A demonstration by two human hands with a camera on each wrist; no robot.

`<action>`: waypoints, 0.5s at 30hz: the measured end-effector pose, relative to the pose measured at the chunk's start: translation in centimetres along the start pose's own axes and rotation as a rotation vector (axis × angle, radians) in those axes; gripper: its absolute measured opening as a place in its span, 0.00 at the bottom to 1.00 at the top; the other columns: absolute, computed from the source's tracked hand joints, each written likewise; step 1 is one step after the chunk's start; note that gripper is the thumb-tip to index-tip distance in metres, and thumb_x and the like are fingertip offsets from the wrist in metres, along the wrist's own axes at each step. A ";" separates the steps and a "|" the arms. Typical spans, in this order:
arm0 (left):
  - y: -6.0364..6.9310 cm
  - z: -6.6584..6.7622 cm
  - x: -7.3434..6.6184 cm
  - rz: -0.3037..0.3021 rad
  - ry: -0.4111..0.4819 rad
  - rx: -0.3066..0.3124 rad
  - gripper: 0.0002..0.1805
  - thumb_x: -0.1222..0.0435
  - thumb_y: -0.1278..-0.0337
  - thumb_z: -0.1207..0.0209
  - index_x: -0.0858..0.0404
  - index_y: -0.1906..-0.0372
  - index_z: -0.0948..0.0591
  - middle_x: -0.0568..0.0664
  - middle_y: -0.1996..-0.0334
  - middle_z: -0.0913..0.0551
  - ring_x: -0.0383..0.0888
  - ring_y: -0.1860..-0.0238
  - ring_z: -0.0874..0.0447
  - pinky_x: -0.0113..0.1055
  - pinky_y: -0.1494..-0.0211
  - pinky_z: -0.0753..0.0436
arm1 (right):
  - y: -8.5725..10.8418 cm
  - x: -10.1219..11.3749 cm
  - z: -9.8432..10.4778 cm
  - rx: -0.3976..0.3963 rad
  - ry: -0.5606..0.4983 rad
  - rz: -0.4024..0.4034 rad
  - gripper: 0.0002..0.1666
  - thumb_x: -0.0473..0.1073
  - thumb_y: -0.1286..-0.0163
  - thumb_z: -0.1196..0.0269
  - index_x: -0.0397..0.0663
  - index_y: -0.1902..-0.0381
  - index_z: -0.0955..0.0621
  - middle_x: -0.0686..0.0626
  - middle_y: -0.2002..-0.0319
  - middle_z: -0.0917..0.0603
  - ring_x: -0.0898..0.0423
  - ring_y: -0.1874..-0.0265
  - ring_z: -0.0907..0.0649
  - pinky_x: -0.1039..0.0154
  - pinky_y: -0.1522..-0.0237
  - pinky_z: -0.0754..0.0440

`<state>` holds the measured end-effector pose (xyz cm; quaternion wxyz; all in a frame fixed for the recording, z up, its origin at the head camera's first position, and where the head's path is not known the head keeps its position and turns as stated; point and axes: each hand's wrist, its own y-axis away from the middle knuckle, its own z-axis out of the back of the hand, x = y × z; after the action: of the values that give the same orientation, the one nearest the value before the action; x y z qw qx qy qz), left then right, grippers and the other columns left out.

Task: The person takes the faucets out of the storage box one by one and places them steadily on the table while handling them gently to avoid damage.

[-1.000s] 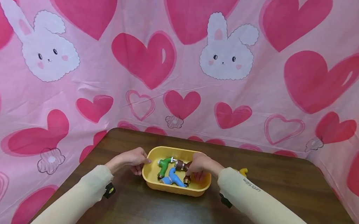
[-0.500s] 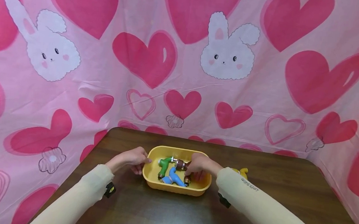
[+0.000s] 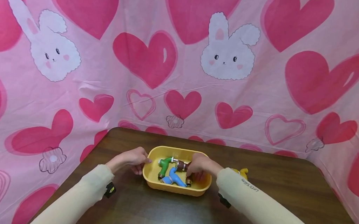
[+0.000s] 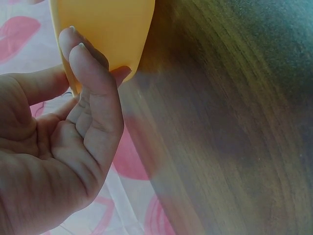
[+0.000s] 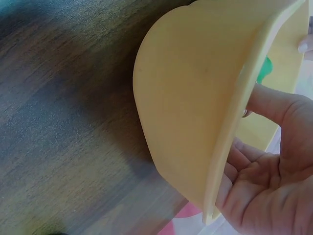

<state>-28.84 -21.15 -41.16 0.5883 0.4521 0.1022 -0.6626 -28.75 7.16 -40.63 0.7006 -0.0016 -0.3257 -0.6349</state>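
Note:
A yellow plastic tub point(image 3: 173, 188) stands on the table with several small taps in it. My left hand point(image 3: 134, 159) grips its left rim, thumb on the inner side and fingers curled against the outer wall in the left wrist view. Inside the tub lie a green tap point(image 3: 164, 165), a blue tap point(image 3: 174, 177) and a brown tap point(image 3: 181, 166) with metal ends. My right hand point(image 3: 200, 165) reaches over the right rim and pinches the brown tap, covering part of it. In the right wrist view the tub's wall point(image 5: 195, 98) hides most of that grasp.
The dark wood table point(image 3: 158, 216) extends around the tub. A yellow tap point(image 3: 243, 172) lies on it to the right, partly hidden behind my right sleeve point(image 3: 255, 195). A pink cloth point(image 3: 182, 80) with hearts and rabbits hangs behind the table.
The brown tap's lower end has shifted slightly right under my right hand. My left hand keeps its hold on the tub, which stays in place.

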 end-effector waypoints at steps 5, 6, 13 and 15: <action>0.1 -0.1 0.0 0.004 0.005 -0.001 0.14 0.66 0.22 0.43 0.74 0.61 0.15 0.54 0.83 0.21 0.40 0.86 0.22 0.32 0.79 0.16 | 0.3 0.2 -0.2 -0.025 -0.002 -0.002 0.18 0.42 0.43 0.20 0.40 0.70 0.19 0.44 0.73 0.16 0.49 0.78 0.13 0.58 0.72 0.11; 0.1 -0.1 0.0 0.002 0.003 -0.001 0.14 0.66 0.22 0.43 0.74 0.62 0.15 0.54 0.83 0.21 0.40 0.86 0.22 0.32 0.79 0.16 | 0.3 0.2 -0.2 -0.030 0.002 -0.002 0.18 0.42 0.43 0.20 0.39 0.70 0.19 0.44 0.73 0.16 0.49 0.78 0.13 0.58 0.73 0.11; 0.0 -0.1 -0.1 -0.003 -0.001 -0.008 0.14 0.67 0.23 0.43 0.74 0.63 0.15 0.54 0.83 0.21 0.40 0.86 0.22 0.33 0.79 0.16 | 0.5 0.4 0.0 -0.028 0.016 -0.011 0.17 0.41 0.43 0.19 0.39 0.69 0.18 0.43 0.72 0.16 0.48 0.77 0.13 0.57 0.71 0.11; 0.0 -0.1 -0.1 -0.002 0.000 -0.009 0.14 0.67 0.23 0.43 0.74 0.63 0.15 0.53 0.83 0.21 0.40 0.86 0.22 0.33 0.79 0.16 | 0.5 0.5 0.0 -0.025 0.024 -0.010 0.17 0.42 0.43 0.20 0.39 0.70 0.18 0.43 0.73 0.16 0.49 0.77 0.13 0.57 0.71 0.11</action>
<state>-28.79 -21.04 -41.10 0.5896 0.4494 0.1056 -0.6627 -28.35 6.85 -40.20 0.7011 -0.0011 -0.3094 -0.6424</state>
